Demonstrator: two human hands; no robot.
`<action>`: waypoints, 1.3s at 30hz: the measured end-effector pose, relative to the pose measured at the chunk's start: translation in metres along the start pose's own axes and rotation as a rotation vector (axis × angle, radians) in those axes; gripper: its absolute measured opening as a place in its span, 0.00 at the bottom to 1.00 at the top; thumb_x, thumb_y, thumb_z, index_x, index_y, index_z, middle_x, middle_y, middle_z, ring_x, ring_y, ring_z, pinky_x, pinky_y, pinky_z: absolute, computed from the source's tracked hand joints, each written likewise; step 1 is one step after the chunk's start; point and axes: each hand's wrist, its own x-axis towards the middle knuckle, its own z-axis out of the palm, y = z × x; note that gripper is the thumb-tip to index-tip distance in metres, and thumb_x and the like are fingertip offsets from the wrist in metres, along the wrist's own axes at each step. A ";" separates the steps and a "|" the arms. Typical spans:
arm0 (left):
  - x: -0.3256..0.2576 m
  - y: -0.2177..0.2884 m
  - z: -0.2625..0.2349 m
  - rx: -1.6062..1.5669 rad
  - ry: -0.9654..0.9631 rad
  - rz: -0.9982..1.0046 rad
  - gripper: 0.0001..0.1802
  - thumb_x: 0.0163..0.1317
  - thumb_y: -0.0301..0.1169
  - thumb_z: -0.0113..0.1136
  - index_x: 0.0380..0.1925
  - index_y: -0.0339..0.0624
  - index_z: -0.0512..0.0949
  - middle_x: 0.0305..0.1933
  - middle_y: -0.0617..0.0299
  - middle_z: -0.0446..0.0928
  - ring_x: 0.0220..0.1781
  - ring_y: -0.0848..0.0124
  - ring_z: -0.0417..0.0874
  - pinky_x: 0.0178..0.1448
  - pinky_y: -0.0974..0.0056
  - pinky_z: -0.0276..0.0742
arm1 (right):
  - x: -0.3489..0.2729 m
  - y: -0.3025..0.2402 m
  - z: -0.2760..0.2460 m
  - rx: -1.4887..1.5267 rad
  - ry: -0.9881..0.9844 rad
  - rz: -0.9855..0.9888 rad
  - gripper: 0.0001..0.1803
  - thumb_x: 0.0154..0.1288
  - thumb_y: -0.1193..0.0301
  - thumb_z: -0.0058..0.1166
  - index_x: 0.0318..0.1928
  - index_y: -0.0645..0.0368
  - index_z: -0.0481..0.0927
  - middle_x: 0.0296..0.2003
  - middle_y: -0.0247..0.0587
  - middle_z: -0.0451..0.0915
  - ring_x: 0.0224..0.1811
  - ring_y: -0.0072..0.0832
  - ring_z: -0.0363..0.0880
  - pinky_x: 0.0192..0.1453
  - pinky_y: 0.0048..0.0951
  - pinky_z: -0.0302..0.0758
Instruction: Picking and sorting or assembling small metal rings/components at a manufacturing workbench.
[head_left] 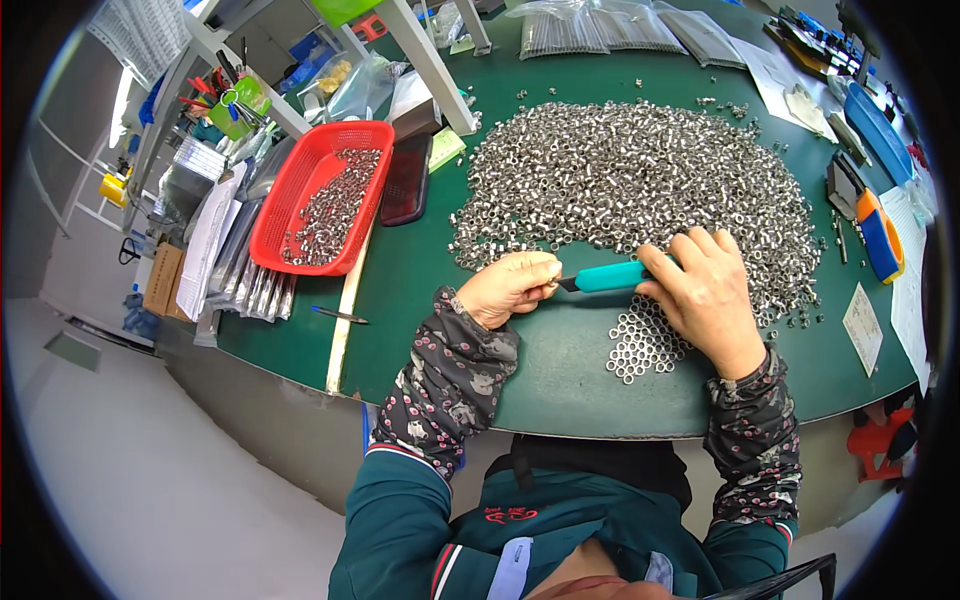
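Metal rings (640,170), too many for me to count, lie in one broad heap across one green table (550,385), the largest item I record. At the left side I log one red basket (290,205), containing a further uncounted quantity of small metal parts (335,208). Two hands are in view, both occupied, at the heap's near edge: I find the right hand (705,290) grasping one teal-handled tool (610,277), and the left hand (510,285) pinched at thumb and fingertips. Beside the right hand I note one flat patch of loose rings (640,345), several dozen visible, the exact number obscured by that hand. The single tool's dark tip points to the left fingertips. One blue pen (339,315) lies below the basket. Smallest, one small piece (552,284) sits within the left-hand pinch; I cannot make out its form.
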 end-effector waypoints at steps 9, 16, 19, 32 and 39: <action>0.002 0.000 0.002 0.156 -0.002 -0.030 0.15 0.66 0.40 0.50 0.22 0.47 0.69 0.20 0.75 0.65 0.16 0.88 0.55 0.17 0.79 0.47 | 0.002 0.002 -0.001 -0.122 0.090 -0.078 0.14 0.49 0.65 0.57 0.38 0.52 0.75 0.23 0.31 0.65 0.29 0.27 0.67 0.35 0.31 0.61; 0.004 -0.005 -0.001 0.032 0.036 0.087 0.09 0.67 0.35 0.49 0.32 0.43 0.72 0.25 0.69 0.69 0.16 0.88 0.56 0.17 0.81 0.49 | 0.002 0.001 -0.001 -0.108 0.127 -0.056 0.13 0.49 0.67 0.58 0.38 0.52 0.76 0.24 0.32 0.66 0.29 0.28 0.67 0.34 0.32 0.62; 0.004 -0.005 0.000 -0.057 0.056 0.254 0.08 0.67 0.34 0.49 0.35 0.41 0.72 0.29 0.67 0.70 0.16 0.88 0.56 0.17 0.82 0.49 | -0.003 0.002 0.004 0.024 0.080 0.084 0.14 0.48 0.66 0.59 0.38 0.53 0.77 0.23 0.33 0.67 0.28 0.31 0.68 0.34 0.33 0.62; 0.008 -0.009 0.005 -0.169 0.150 0.474 0.07 0.63 0.27 0.55 0.40 0.41 0.72 0.31 0.69 0.72 0.17 0.87 0.59 0.17 0.80 0.51 | -0.008 -0.006 0.018 0.486 -0.217 0.429 0.15 0.59 0.57 0.53 0.37 0.56 0.79 0.24 0.45 0.78 0.28 0.43 0.78 0.31 0.40 0.72; 0.010 -0.012 0.006 -0.145 0.144 0.524 0.06 0.62 0.28 0.56 0.38 0.39 0.74 0.28 0.70 0.70 0.17 0.86 0.59 0.18 0.79 0.52 | -0.007 -0.004 0.016 0.594 -0.320 0.489 0.15 0.60 0.57 0.51 0.37 0.55 0.79 0.24 0.45 0.78 0.28 0.44 0.78 0.32 0.42 0.72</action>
